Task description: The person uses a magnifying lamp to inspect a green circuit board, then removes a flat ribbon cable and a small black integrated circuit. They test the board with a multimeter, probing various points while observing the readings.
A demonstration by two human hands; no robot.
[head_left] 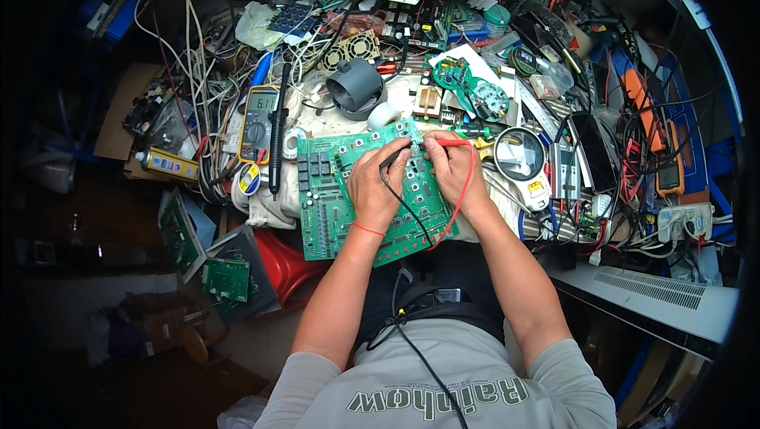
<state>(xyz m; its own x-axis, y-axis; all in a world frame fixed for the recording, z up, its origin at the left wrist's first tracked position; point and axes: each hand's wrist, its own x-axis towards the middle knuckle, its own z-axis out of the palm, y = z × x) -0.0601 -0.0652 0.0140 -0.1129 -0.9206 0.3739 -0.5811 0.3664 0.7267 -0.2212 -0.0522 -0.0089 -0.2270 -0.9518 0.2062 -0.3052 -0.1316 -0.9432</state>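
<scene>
A large green circuit board (342, 184) with rows of buttons lies tilted on the near side of the bench, under both hands. My left hand (375, 184) is closed on a black test probe (389, 161), its tip at the board's upper right part. Beside it, my right hand (455, 172) pinches a red test probe (453, 143) pointing left toward the same spot. Whether the tips touch the board is too small to tell. The probes' black and red leads loop down over the board. A yellow multimeter (259, 124) with a lit display stands left of the board.
A magnifying glass (519, 153) lies right of my right hand. Beyond the board are a grey plastic pipe piece (355, 85), a solder spool (249, 179) to the left, and green round boards (475, 93). Tangled cables and parts crowd the back. A red stool (289, 267) stands below left.
</scene>
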